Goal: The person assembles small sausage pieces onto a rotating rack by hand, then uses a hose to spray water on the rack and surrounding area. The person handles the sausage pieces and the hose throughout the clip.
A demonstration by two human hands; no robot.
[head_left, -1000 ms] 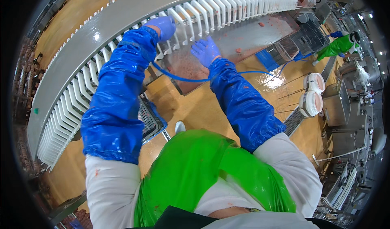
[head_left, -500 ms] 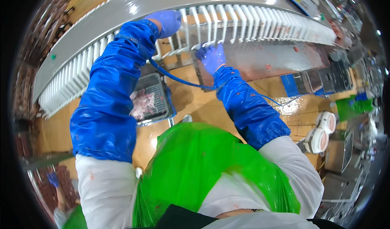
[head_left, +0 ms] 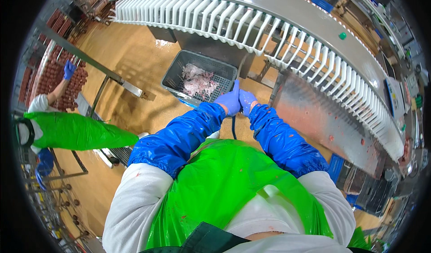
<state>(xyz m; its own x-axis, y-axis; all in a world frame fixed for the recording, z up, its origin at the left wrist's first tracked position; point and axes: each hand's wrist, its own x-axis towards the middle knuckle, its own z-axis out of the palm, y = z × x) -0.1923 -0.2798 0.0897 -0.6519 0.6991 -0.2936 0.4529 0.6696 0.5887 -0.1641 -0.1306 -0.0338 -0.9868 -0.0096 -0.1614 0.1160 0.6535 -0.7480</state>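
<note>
My left hand [head_left: 230,102], in a purple glove, is closed with one digit pointing up. Right beside it, my gloved right hand [head_left: 246,101] is closed too, the two almost touching. A dark blue hose [head_left: 233,128] hangs down from between them, and both appear to grip its upper end; whatever is at that end is hidden by the fingers. Just left of and beyond the hands is a grey perforated crate [head_left: 173,76] with pale pink-white scraps [head_left: 197,80] inside. Ahead of me curves a long row of white angled bars [head_left: 208,22] along a steel machine.
Below the bars on the right slopes a wet steel tray [head_left: 310,114] with red bits. Blue and black crates [head_left: 354,181] stand at the lower right. On the left, a co-worker in a green apron [head_left: 76,129] reaches toward racks of hanging reddish-brown pieces [head_left: 58,80]. A metal rail [head_left: 90,60] runs between us.
Both hands have left the white bars and come down together near the crate. My view has turned left, so the co-worker and racks show more, and the bars appear farther right.
</note>
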